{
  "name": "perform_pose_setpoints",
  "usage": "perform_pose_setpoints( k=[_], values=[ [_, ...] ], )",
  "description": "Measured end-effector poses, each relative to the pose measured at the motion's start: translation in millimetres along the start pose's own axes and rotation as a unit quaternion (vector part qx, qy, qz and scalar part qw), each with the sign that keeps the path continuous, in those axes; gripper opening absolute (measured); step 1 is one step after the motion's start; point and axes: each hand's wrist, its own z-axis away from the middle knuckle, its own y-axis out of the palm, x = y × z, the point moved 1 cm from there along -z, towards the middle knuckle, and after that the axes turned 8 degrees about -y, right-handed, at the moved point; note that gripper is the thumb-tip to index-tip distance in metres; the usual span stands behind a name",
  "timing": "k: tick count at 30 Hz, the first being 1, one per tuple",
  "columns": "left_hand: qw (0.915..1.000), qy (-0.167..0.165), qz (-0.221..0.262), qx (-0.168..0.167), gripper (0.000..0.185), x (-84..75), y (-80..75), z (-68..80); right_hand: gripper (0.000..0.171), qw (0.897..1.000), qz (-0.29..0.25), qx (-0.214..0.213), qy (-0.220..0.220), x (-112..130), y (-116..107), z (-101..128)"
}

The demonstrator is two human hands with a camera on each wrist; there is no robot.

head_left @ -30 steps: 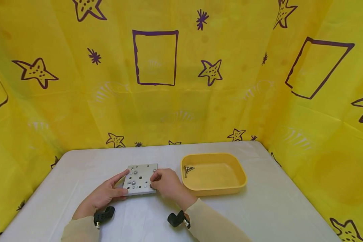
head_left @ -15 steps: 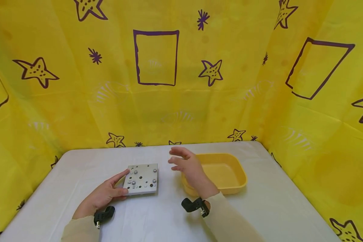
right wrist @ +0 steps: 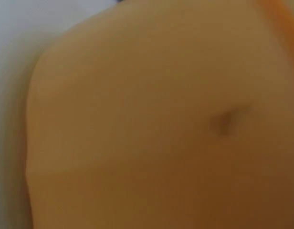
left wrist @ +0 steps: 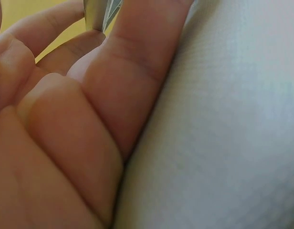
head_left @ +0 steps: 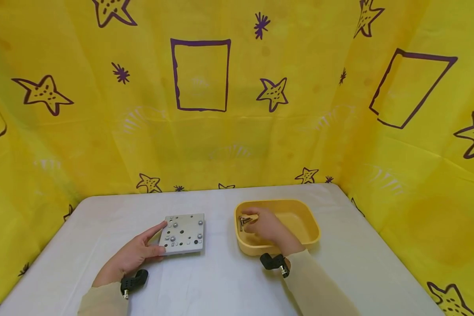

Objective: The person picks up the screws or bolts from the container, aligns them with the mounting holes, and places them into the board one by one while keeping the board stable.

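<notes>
The left hand (head_left: 132, 256) rests on the table (head_left: 221, 281) with its fingers nearly straight: the index finger lies along the left edge of the plate (head_left: 183, 234) and the thumb presses the plate's near left corner. In the left wrist view the hand (left wrist: 66, 124) fills most of the frame, fingers loosely extended, with a sliver of the plate's edge (left wrist: 100, 12) showing between them.

The right hand (head_left: 265, 227) is down inside the tray (head_left: 300, 239), at its left end, with the fingers curled toward the screws (head_left: 242, 220) lying there. The fingertips are at the screws, but whether they already pinch one cannot be told from the head view. The right wrist view is only a blur of skin and adds nothing.

Half a second ago the right hand was raised and open in the air between plate and tray; now it has come down into the tray. A second ago it was at the plate's right edge. The left hand and the plate have not moved.

The plate is a square of grey metal, lying flat on the table left of centre, just left of the tray and apart from it. Its top is drilled with several dark holes, and a few silver screw heads sit in it, near the corners and the middle. The screws in the tray are small, silver and lie in a loose cluster against the left wall.
</notes>
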Motion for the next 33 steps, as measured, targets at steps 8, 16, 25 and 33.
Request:
perform_pose_setpoints(
  k=[8,16,25,33],
  values=[
    [1.0000,0.000,0.003,0.002,0.091,0.5,0.3,0.0,0.049,0.986,0.145,0.075,-0.045,-4.1,7.8,-0.2],
    [1.0000,0.003,0.002,0.004,0.091,0.8,-0.6,-0.8,0.036,0.976,0.200,0.073,-0.055,-8.6,11.7,-5.9],
    [1.0000,0.002,0.004,0.004,0.091,1.1,-0.3,-0.2,0.032,0.957,0.263,0.082,-0.091,-7.6,14.4,-6.3],
    [1.0000,0.002,0.007,0.003,0.091,1.7,-0.5,-1.4,0.037,0.954,0.280,0.059,-0.092,-4.4,14.7,-5.7]
  ],
)
